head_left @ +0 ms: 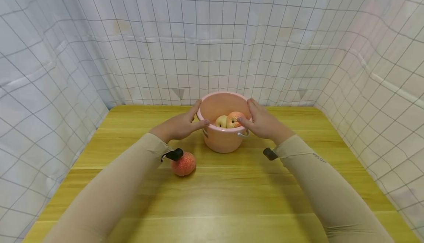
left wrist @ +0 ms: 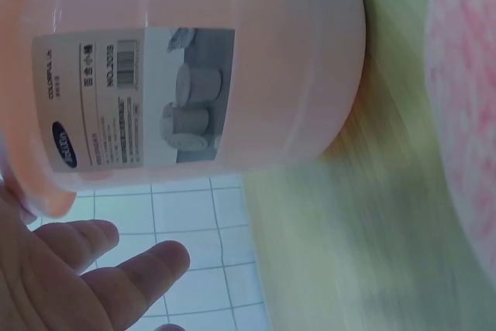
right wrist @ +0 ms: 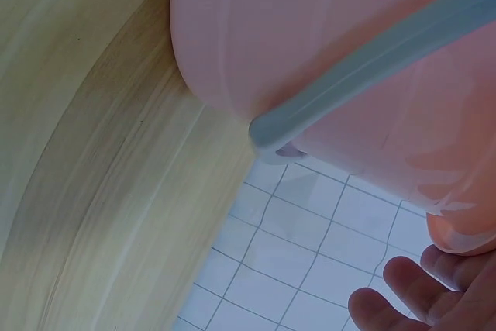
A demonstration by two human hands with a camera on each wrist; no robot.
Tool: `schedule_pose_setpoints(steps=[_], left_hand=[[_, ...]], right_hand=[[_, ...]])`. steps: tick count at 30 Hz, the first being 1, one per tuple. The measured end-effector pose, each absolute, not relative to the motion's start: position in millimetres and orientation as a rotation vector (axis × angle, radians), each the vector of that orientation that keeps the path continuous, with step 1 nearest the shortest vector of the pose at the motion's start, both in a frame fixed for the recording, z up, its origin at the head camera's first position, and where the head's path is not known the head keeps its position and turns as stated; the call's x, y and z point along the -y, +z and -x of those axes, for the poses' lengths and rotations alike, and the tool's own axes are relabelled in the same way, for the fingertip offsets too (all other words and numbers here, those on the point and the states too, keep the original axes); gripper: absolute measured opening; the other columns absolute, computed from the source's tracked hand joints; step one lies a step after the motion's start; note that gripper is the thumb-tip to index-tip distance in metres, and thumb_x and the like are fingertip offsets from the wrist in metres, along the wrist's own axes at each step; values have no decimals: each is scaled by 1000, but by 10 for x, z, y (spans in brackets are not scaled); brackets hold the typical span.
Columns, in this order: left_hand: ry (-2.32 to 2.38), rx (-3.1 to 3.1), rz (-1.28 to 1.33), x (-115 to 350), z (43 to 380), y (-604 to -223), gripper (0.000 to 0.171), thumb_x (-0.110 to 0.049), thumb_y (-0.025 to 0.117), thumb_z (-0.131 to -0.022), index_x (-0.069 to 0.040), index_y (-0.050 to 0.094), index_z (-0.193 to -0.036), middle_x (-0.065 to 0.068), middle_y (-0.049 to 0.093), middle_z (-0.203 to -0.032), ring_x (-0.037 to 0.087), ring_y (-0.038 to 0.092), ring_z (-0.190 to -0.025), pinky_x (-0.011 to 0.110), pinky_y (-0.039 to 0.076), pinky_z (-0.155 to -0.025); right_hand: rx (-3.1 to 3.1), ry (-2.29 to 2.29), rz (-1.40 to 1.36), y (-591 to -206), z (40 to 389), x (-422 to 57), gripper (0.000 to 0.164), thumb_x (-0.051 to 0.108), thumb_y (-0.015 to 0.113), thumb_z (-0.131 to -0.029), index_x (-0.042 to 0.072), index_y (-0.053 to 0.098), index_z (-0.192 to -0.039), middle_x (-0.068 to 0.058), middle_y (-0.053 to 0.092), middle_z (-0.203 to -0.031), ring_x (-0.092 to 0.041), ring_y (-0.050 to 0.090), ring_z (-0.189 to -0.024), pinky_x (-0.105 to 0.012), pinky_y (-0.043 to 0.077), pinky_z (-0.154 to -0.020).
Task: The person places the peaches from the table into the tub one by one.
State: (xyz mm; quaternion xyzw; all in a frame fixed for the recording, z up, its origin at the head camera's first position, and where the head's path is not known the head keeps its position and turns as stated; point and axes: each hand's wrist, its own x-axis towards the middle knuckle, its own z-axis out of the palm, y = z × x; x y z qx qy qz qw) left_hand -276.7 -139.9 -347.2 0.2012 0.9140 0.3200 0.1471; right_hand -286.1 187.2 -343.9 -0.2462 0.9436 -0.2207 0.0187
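Observation:
A pink bucket [head_left: 222, 143] stands upright on the table, with a pale yellow fruit [head_left: 221, 122] and an orange-red fruit [head_left: 233, 120] inside. My left hand [head_left: 180, 126] holds its left rim, thumb along the near edge; other fingers extend freely beside the wall in the left wrist view. On the opposite side my right hand [head_left: 265, 124] holds the rim, its thumb reaching over the inside. The right wrist view shows several fingertips [right wrist: 407, 277] below the rim. A red, peach-like fruit [head_left: 184, 165] lies on the table, under the left wrist.
The bucket's light grey handle [right wrist: 372, 63] hangs down its right side. A printed label [left wrist: 132, 98] is on its left wall. The wooden table [head_left: 212, 199] ends at a white gridded curtain [head_left: 215, 51], which also runs along both sides.

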Motion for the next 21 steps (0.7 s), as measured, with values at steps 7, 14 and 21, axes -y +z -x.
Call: schedule_pose_setpoints(steps=[7, 14, 21], left_hand=[[858, -2645, -581, 1510, 2748, -3433, 107, -88, 43, -91, -39, -14, -167, 3, 6, -178, 35, 23, -162, 61, 25, -128], [747, -2699, -608, 1692, 2681, -3435, 89, -78, 43, -100, -26, 25, -169, 10, 34, -172, 38, 33, -158, 63, 28, -126], [697, -2692, -619, 1843, 2524, -3514, 82, -72, 47, -102, -21, 36, -166, 13, 43, -166, 42, 43, -151, 64, 33, -123]], right_hand=[[-2921, -723, 771, -3442, 2843, -1874, 91, 52, 48, -108, -4, 7, -167, -28, 5, -175, -43, 8, -163, -59, 17, -131], [-2926, -734, 776, -3447, 2833, -1867, 91, 50, 47, -108, -5, 6, -167, -29, 5, -174, -42, 9, -163, -57, 18, -132], [-2923, -763, 803, -3445, 2843, -1856, 87, 47, 48, -109, -8, 10, -166, -28, 10, -174, -42, 16, -162, -57, 22, -131]])
